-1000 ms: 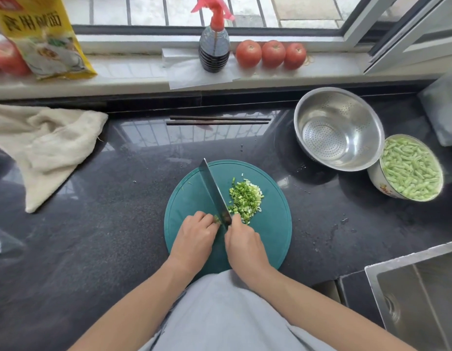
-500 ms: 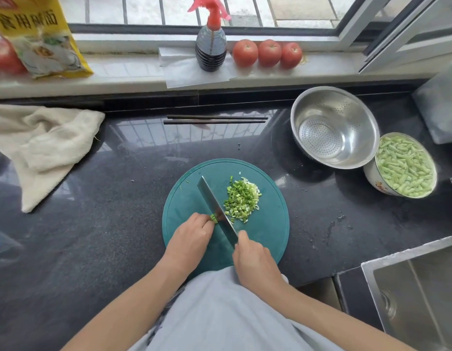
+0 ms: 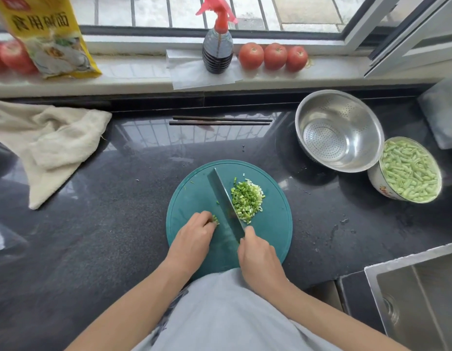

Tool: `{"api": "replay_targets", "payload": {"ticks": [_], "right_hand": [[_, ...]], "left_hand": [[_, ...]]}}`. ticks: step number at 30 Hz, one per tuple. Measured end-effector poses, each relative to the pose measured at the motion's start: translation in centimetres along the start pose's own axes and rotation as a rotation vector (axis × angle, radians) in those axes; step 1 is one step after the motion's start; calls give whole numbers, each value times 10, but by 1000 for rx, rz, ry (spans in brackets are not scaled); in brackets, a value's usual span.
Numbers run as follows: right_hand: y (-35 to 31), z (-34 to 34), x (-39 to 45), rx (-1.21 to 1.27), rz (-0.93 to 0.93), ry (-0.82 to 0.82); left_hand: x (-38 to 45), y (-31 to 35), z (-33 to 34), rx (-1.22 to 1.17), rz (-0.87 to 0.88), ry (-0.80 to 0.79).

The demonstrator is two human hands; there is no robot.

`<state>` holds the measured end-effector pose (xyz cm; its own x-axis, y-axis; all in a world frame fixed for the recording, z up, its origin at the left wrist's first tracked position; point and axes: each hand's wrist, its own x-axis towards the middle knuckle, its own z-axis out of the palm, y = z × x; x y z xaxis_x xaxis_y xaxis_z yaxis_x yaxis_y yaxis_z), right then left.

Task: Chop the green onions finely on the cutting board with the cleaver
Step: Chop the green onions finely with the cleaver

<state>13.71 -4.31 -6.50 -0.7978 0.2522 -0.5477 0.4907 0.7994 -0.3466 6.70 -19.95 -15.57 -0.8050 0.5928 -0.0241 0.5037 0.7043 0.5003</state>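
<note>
A round teal cutting board [image 3: 273, 224] lies on the dark counter in front of me. On its right half sits a pile of finely chopped green onions [image 3: 246, 198]. The cleaver [image 3: 223, 198] stands across the board with its blade just left of the pile, and my right hand [image 3: 257, 257] grips its handle. My left hand [image 3: 192, 239] rests on the board left of the blade, fingers curled over a short stub of green onion [image 3: 215, 219] at its fingertips.
A steel colander [image 3: 338, 130] and a bowl of cut green beans [image 3: 409, 169] stand to the right. Chopsticks [image 3: 221, 121] lie behind the board, a towel [image 3: 50, 145] to the left, a sink [image 3: 417, 295] at lower right. A spray bottle [image 3: 218, 50], tomatoes [image 3: 274, 56] and a yellow packet [image 3: 47, 36] line the windowsill.
The cleaver has slid back toward me and to the right along the board, with my right hand drawing away from my left. The onion stub now shows at my left fingertips.
</note>
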Motion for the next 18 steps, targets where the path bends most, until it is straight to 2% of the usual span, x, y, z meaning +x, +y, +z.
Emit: {"api": "replay_targets", "payload": {"ticks": [10,14,18], "right_hand": [[2,11,-10,-88,-7,-115],[-13,19,9,-133,-27,-56],[-29,21,27,-69,-48,32]], "left_hand": [[0,-4,0,51,55,-29],[3,-5,1,43,95,-15],[2,-5,0,58,141,11]]}}
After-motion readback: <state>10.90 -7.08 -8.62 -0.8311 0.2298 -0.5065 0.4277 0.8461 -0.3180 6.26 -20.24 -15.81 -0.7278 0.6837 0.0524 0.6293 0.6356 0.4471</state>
